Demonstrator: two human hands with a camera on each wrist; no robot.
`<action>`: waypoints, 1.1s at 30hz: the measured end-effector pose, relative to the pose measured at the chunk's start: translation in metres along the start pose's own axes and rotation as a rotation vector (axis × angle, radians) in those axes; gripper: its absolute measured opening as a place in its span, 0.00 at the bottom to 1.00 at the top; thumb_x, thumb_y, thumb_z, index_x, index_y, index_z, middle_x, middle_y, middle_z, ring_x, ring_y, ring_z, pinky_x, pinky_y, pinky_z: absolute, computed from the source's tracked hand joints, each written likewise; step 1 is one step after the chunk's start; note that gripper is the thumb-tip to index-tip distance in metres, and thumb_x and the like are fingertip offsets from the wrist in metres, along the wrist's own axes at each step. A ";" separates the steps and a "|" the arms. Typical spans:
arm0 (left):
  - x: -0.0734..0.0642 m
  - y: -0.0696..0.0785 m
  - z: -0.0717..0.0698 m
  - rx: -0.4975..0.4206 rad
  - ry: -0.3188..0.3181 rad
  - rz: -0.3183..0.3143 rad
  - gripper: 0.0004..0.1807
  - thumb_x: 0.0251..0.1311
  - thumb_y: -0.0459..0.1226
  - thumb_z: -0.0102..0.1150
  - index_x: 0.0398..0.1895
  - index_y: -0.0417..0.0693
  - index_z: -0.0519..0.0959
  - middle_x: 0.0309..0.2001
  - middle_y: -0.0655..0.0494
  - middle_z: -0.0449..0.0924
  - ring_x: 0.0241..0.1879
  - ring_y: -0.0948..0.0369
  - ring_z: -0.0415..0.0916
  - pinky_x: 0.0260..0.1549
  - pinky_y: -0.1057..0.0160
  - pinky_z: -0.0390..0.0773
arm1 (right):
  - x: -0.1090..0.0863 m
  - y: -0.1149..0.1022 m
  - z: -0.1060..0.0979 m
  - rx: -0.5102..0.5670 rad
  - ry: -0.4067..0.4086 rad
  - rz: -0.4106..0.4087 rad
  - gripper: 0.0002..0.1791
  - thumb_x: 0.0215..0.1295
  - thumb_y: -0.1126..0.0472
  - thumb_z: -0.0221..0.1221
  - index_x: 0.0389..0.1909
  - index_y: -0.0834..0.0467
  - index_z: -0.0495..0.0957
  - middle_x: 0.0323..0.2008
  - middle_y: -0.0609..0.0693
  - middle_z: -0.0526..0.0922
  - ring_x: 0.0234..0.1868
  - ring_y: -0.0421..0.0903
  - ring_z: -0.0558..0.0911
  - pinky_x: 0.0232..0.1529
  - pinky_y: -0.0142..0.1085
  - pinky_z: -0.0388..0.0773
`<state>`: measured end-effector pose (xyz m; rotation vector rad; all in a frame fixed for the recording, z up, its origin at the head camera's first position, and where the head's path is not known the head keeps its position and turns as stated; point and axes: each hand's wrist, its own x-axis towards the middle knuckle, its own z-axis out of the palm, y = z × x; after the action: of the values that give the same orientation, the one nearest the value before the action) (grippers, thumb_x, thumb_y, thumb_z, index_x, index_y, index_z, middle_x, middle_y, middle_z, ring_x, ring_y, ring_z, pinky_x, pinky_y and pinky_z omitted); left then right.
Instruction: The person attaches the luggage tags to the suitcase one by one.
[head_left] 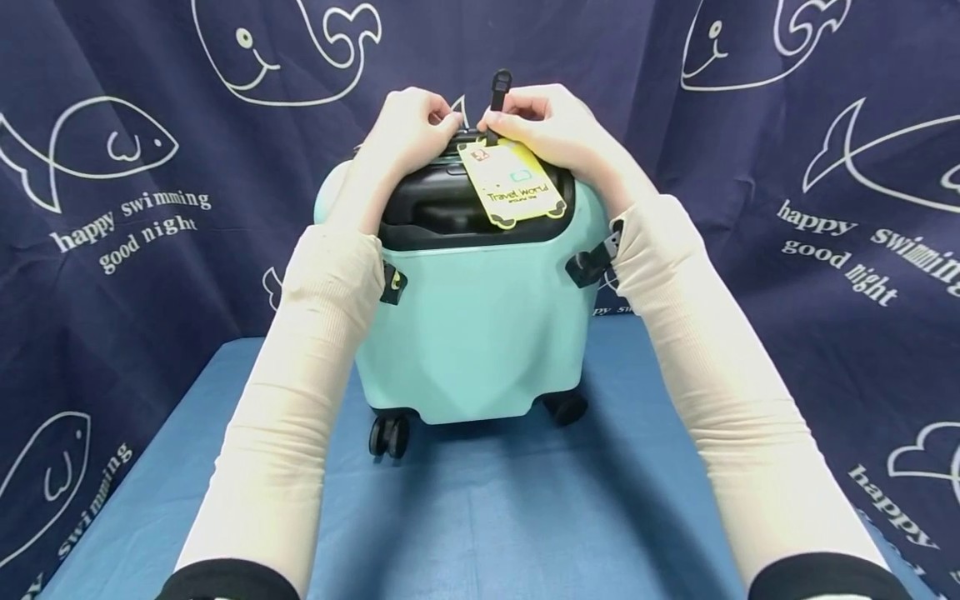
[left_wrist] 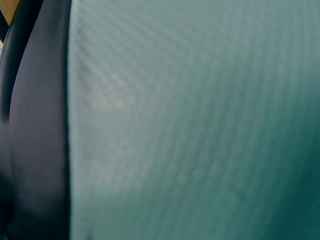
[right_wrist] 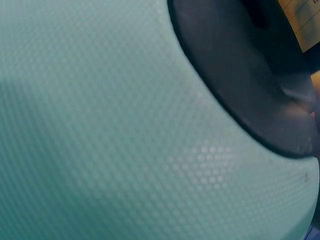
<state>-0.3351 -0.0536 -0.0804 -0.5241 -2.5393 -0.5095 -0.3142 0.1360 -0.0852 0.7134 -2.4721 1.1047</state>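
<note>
A mint-green suitcase (head_left: 480,333) with a black recessed top panel stands upright on its wheels. A yellow luggage tag (head_left: 516,183), printed "Travel World", lies slanted over that panel. My right hand (head_left: 551,125) pinches the tag's black strap (head_left: 498,98) between thumb and fingers, with the strap's looped end sticking up. At the top handle (head_left: 457,143) my left hand (head_left: 412,129) bends its thumb and fingers; what lies between them is hidden. In the right wrist view the tag's edge (right_wrist: 302,22) shows beyond the textured shell (right_wrist: 110,115). Mostly shell (left_wrist: 195,120) fills the left wrist view.
Blue cloth (head_left: 472,517) covers the surface under the suitcase. Behind hangs a navy curtain (head_left: 135,283) with white fish and whale drawings. Black wheels (head_left: 388,436) touch the cloth. A dark wrist-camera mount (head_left: 592,262) sits beside the right cuff, close to the shell.
</note>
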 end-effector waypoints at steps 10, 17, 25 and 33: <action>0.000 0.005 -0.002 0.014 -0.035 0.036 0.16 0.66 0.42 0.42 0.33 0.47 0.80 0.29 0.56 0.73 0.34 0.61 0.67 0.34 0.69 0.63 | -0.006 -0.002 -0.004 0.062 -0.003 -0.037 0.10 0.64 0.53 0.58 0.25 0.52 0.77 0.22 0.39 0.75 0.27 0.39 0.70 0.31 0.29 0.62; -0.001 0.006 -0.008 -0.079 -0.067 -0.006 0.18 0.68 0.41 0.41 0.55 0.51 0.77 0.51 0.56 0.79 0.52 0.63 0.73 0.56 0.66 0.66 | -0.006 -0.003 -0.005 0.125 -0.015 -0.070 0.07 0.65 0.57 0.57 0.32 0.54 0.82 0.33 0.40 0.82 0.33 0.38 0.73 0.35 0.27 0.65; -0.006 0.000 -0.011 -0.381 -0.057 -0.050 0.20 0.63 0.34 0.50 0.59 0.52 0.72 0.58 0.56 0.74 0.51 0.63 0.76 0.51 0.71 0.69 | -0.004 -0.004 -0.002 0.064 -0.009 -0.047 0.08 0.63 0.53 0.58 0.34 0.52 0.82 0.29 0.39 0.79 0.31 0.38 0.71 0.34 0.28 0.62; -0.009 -0.005 -0.010 -0.611 -0.017 -0.112 0.24 0.55 0.35 0.63 0.57 0.47 0.75 0.45 0.55 0.80 0.42 0.67 0.76 0.43 0.72 0.71 | -0.004 -0.004 0.001 0.020 -0.014 -0.062 0.10 0.64 0.52 0.57 0.39 0.52 0.82 0.35 0.37 0.82 0.35 0.37 0.72 0.38 0.27 0.62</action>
<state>-0.3262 -0.0651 -0.0787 -0.5934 -2.4091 -1.3423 -0.3091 0.1342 -0.0859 0.8005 -2.4366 1.1067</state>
